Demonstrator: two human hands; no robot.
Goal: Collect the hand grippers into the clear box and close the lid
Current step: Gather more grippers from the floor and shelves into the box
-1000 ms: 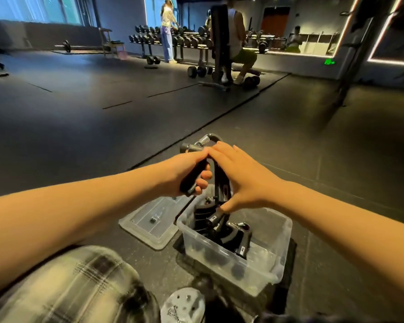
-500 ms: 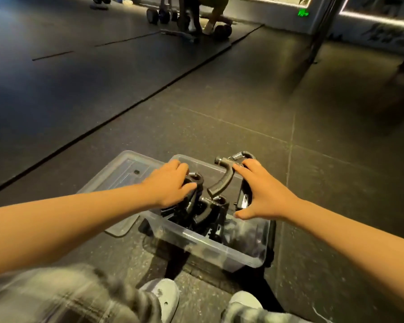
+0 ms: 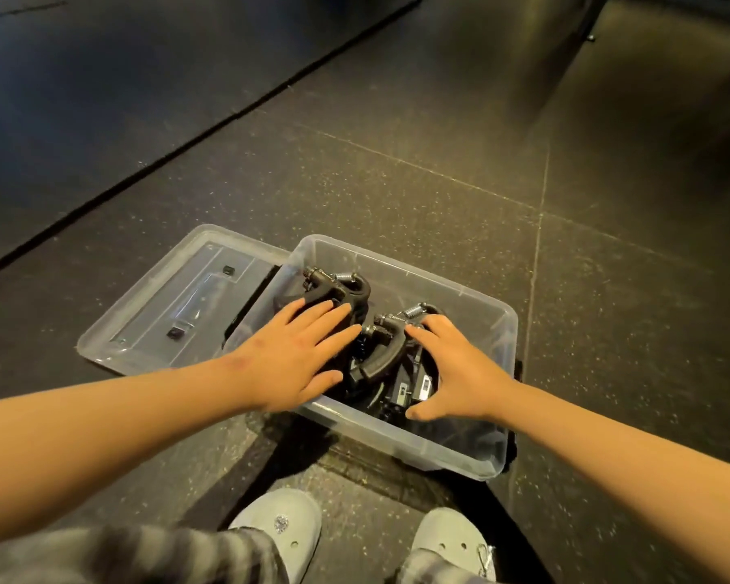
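A clear box is seen on the floor, with grippers piled inside. The left hand is laid flat, fingers spread, on the pile by the box's left wall. The right hand is spread over the pile's right part, thumb toward the near wall. The lid lies against the box's left wall, its long axis along that wall, nearer the left hand. Half a second earlier one gripper stood above the rim; now it is pressed lower.

Likely a gym: speckled rubber floor tiles and boxed hand grippers.
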